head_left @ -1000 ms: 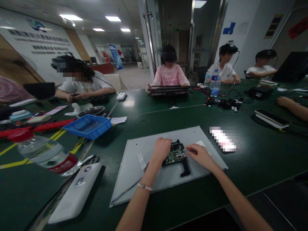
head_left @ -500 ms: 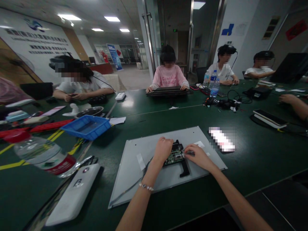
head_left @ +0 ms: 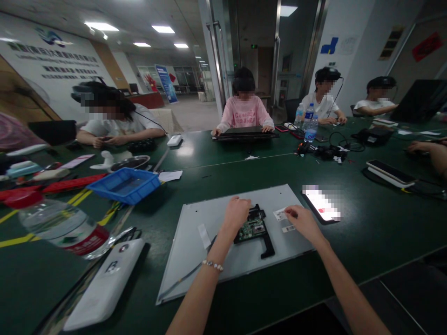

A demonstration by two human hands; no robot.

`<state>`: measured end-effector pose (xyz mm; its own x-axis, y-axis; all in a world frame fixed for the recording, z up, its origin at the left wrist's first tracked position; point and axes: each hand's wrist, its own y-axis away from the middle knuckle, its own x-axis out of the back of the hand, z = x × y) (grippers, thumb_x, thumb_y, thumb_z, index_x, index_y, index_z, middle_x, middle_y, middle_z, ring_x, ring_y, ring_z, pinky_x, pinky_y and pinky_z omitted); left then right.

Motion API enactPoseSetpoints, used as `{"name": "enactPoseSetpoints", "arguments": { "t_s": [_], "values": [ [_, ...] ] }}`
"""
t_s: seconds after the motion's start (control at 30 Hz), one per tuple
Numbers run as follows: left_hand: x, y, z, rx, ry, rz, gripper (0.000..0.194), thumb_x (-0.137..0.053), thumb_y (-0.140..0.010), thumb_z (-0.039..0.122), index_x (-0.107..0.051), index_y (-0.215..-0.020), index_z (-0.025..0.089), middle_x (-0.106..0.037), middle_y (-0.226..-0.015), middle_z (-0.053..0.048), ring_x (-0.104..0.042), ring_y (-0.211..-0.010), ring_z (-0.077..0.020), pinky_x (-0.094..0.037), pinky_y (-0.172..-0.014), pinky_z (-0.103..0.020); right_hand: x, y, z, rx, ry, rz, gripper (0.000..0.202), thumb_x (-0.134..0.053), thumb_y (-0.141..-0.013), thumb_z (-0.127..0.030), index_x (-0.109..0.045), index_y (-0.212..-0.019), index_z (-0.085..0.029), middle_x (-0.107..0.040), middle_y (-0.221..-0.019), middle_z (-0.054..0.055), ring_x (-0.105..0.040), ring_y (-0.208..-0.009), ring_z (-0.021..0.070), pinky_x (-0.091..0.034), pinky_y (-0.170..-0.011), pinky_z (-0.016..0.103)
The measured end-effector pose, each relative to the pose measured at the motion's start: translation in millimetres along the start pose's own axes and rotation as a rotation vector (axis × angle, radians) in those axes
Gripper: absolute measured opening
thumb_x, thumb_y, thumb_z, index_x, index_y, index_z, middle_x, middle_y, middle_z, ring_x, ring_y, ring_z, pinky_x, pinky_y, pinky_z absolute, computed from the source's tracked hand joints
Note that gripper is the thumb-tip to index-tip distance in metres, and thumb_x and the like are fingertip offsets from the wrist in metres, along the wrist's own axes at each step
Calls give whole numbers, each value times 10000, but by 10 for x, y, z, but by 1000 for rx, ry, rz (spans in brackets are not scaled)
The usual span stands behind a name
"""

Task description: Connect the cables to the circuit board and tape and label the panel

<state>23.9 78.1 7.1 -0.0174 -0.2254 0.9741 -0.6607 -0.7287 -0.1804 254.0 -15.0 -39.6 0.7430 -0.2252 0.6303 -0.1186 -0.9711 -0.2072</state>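
Observation:
A grey-white flat panel (head_left: pixel 195 232) lies on the green table. On its middle rests a black plastic bracket (head_left: pixel 268 244) that carries a green circuit board (head_left: pixel 252 229). My left hand (head_left: pixel 237 215) is closed, its fingers curled at the bracket's upper left; they hide whatever is between them. My right hand (head_left: pixel 304 222) is over the panel's right part, thumb and fingers pinched above a white printed label (head_left: pixel 280 214). Anything in that pinch is too small to make out. A grey cable (head_left: pixel 190 275) runs over the panel's lower left, partly behind my left forearm.
A lit phone (head_left: pixel 321 204) lies right of the panel. On the left are a blue tray (head_left: pixel 125 186), a water bottle (head_left: pixel 66 225) lying on its side and a white power bank-like device (head_left: pixel 104 284). Opposite, a person in pink (head_left: pixel 244 111) holds a dark flat panel (head_left: pixel 244 135).
My right hand has moved right, away from the circuit board to the white label, uncovering the board's right side. My left hand has barely shifted.

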Motion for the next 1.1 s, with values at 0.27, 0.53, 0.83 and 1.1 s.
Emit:
{"name": "enactPoseSetpoints", "arguments": {
  "t_s": [0.27, 0.53, 0.83, 1.1],
  "values": [
    [-88, -405, -63, 36, 1, -36, 185, -501, -802, 84, -677, -759, 120, -688, -770, -139, -645, -794, -220, -420, -790, -324, -20, -39, 63, 31, 73, 86, 221, -460, -810, -201, -636, -944, -191, -617, -985, 67, -581, -910, 195, -447, -821, 313],
    [-63, -276, -103, 54, 80, -29, 251, -443, -872, 197, -683, -824, 139, -698, -850, -125, -636, -876, -220, -370, -915, -350, -19, -26, 8, 45, 12, 52, 208, -516, -791, -216, -639, -956, -184, -624, -979, 60, -588, -880, 179, -452, -800, 293],
    [94, 214, -184, 58, 286, 19, 372, -429, -893, 292, -494, -1241, 175, -572, -1232, -83, -530, -1124, -205, -376, -968, -323, -28, 8, -38, 51, 65, -48, 214, -583, -759, -225, -664, -955, -198, -617, -1008, 68, -579, -937, 197, -429, -857, 313],
    [234, 550, -136, -30, 514, -189, 831, -534, -769, 590, -185, -1422, 212, -209, -1485, -107, -228, -1340, -290, -251, -1071, -439, -34, 2, -7, 45, 63, -34, 198, -539, -770, -180, -650, -934, -186, -623, -972, 65, -587, -905, 196, -446, -833, 318]
  ]
}}
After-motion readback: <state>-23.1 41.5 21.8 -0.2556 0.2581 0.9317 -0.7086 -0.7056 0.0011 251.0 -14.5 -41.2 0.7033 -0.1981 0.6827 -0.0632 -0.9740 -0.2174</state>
